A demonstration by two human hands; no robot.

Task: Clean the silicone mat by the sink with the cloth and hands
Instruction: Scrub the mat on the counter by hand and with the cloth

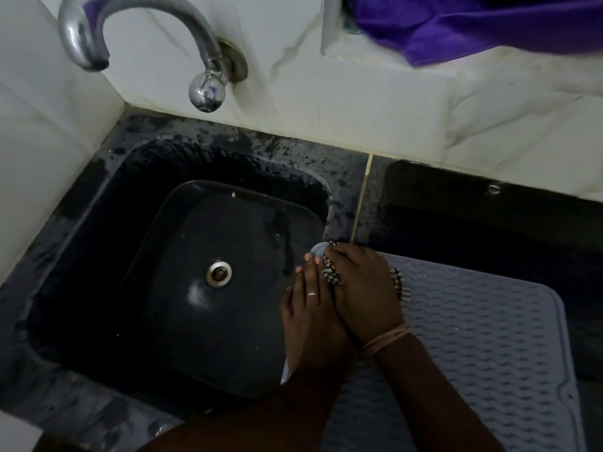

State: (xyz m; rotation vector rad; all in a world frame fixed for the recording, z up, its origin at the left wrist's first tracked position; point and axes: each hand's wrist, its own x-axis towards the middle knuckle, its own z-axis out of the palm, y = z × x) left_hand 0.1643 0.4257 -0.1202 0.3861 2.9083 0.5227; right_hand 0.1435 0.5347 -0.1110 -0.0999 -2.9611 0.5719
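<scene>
A pale grey ribbed silicone mat (483, 337) lies on the dark counter right of the black sink (98, 203). My right hand (362, 285) presses a black-and-white checked cloth (332, 275) onto the mat's far left corner, fingers closed over it. My left hand (310, 308), with a ring on one finger, lies flat along the mat's left edge beside the sink, fingers together and touching the corner. Most of the cloth is hidden under my right hand.
A chrome tap (137, 37) curves over the sink from the white tiled wall. The sink's drain (218, 272) is in its middle. A purple cloth (473, 24) hangs on the ledge at top right. Wet dark counter (456, 210) lies behind the mat.
</scene>
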